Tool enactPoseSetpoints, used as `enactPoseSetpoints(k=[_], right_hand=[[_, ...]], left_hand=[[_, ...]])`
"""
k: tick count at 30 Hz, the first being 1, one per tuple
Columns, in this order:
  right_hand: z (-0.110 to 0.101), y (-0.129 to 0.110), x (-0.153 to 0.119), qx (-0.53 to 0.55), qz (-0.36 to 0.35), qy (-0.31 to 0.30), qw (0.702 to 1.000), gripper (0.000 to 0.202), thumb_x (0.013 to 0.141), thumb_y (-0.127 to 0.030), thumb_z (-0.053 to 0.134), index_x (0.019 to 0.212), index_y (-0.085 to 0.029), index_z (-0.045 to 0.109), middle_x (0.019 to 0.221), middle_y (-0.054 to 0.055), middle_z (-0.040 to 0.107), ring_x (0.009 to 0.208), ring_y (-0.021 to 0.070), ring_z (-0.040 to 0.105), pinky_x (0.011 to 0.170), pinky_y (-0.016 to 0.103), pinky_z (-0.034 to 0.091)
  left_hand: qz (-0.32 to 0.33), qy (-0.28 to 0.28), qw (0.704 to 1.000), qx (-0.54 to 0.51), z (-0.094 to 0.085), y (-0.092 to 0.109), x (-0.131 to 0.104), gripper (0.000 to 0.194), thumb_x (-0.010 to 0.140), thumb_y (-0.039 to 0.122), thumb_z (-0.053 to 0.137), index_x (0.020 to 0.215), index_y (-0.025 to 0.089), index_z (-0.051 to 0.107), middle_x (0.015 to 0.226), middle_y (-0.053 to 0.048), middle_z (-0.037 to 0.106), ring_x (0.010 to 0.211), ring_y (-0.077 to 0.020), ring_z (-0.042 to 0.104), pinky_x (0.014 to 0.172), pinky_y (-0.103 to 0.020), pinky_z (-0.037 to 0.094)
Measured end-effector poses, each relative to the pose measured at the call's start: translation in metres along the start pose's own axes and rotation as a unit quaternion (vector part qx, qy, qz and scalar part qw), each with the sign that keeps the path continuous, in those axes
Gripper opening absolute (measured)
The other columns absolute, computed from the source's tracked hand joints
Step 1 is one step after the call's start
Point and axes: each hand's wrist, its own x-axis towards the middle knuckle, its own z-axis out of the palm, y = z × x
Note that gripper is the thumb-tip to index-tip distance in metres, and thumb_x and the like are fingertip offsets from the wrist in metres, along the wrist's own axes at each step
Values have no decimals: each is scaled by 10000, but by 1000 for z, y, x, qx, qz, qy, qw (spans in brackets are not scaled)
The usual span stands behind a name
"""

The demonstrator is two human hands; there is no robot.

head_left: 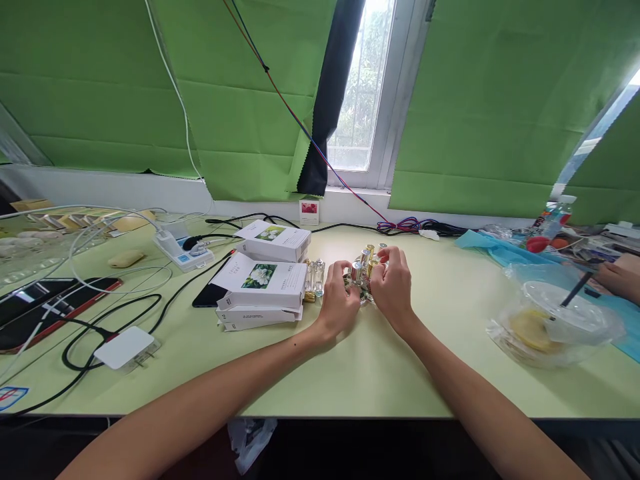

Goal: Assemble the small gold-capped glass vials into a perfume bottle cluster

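Observation:
A cluster of small glass bottles with gold and silver caps stands upright on the table between my hands. On its left side, my left hand has its fingers curled round the bottles at the edge. My right hand closes on the bottles from the right, its thumb and fingers bent inward. My fingers hide the lower parts of most bottles. More small bottles lie side by side just left of my left hand, against white boxes printed with a white flower.
A phone lies partly under the boxes. Leftward are a power strip, a white charger and tangled cables. At right stands a bagged drink cup with a straw. Another person's hand is at the far right.

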Motion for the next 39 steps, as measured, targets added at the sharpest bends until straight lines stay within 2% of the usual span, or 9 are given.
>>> enactPoseSetpoints(k=[4, 8, 13, 17, 31, 39], right_hand=[[2, -1, -1, 40, 11, -24, 999, 220, 798, -79, 399, 942, -228, 471, 926, 44, 518, 817, 210, 550, 702, 346, 451], [5, -3, -3, 63, -1, -44, 997, 253, 781, -61, 402, 951, -230, 483, 935, 45, 508, 841, 212, 549, 746, 362, 473], [5, -4, -5, 64, -7, -52, 997, 286, 774, -48, 401, 979, -225, 494, 948, 50, 505, 860, 215, 549, 754, 367, 475], [4, -4, -5, 60, -4, -62, 996, 284, 777, -52, 405, 987, -221, 496, 955, 55, 508, 852, 216, 554, 737, 365, 470], [6, -4, -6, 65, -12, -60, 996, 275, 778, -84, 428, 1004, -222, 500, 972, 55, 515, 833, 212, 563, 712, 358, 480], [3, -8, -6, 81, -16, -28, 996, 268, 781, -93, 451, 1008, -231, 488, 975, 44, 509, 805, 180, 554, 648, 306, 492]], left_hand=[[6, -7, 1000, 11, 0, -1, 0, 408, 741, -4, 499, 1091, 205, 503, 1102, -78, 584, 1065, -215, 562, 936, -356, 464], [-2, -31, 999, 12, -1, 0, -1, 450, 752, 3, 495, 1154, 206, 486, 1105, -76, 600, 1006, -203, 575, 863, -330, 471], [-26, -62, 998, 3, -2, 3, -2, 466, 763, 7, 493, 1179, 217, 478, 1045, -48, 625, 907, -182, 583, 782, -297, 456], [-35, -71, 997, 6, -3, 4, -2, 478, 747, -11, 479, 1168, 217, 483, 1008, -39, 624, 886, -178, 576, 773, -287, 451], [-15, -51, 999, -6, -1, -1, -3, 534, 710, -74, 402, 1141, 217, 526, 1033, -45, 639, 925, -176, 589, 825, -295, 470], [12, -40, 999, -2, 0, -4, -4, 549, 690, -73, 404, 1143, 215, 521, 1103, -68, 598, 1012, -189, 576, 878, -311, 488]])
